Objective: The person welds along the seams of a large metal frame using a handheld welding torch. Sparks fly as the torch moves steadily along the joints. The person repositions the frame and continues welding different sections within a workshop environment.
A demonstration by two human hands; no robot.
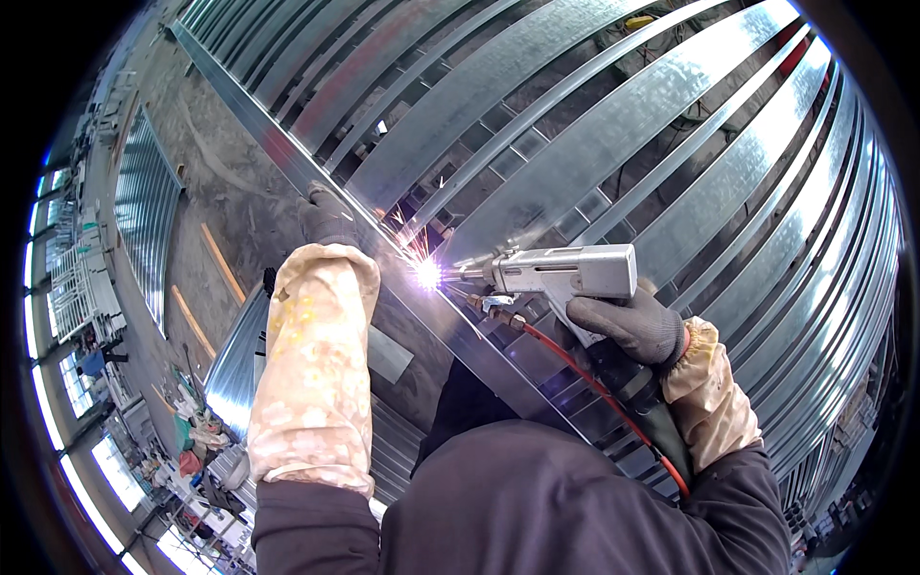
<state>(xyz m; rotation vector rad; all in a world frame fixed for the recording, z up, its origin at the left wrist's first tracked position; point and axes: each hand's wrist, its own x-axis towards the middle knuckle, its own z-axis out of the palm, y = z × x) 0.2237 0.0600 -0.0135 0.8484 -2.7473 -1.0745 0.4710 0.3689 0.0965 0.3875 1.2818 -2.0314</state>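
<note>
My right hand (634,328), in a dark grey glove, wraps round the grip of a silver-grey handheld welding gun (565,270). The gun's nozzle points left, and a bright violet-white arc with orange sparks burns at its tip, on a steel edge rail (479,362). Beyond the arc, my left hand (328,213) is curled at the same rail, also in a dark glove; its fingertips are partly hidden. Pale, stained protective sleeves cover both forearms. Several long steel slats (546,182) meet the rail on its far right side.
A red hose (585,374) runs from the gun's front fitting down past my right forearm. On the floor to the left lie a ribbed metal panel (149,216) and wooden strips (222,264). A curved shiny sheet (240,369) is beside my left sleeve. Assorted clutter (206,431) is at lower left.
</note>
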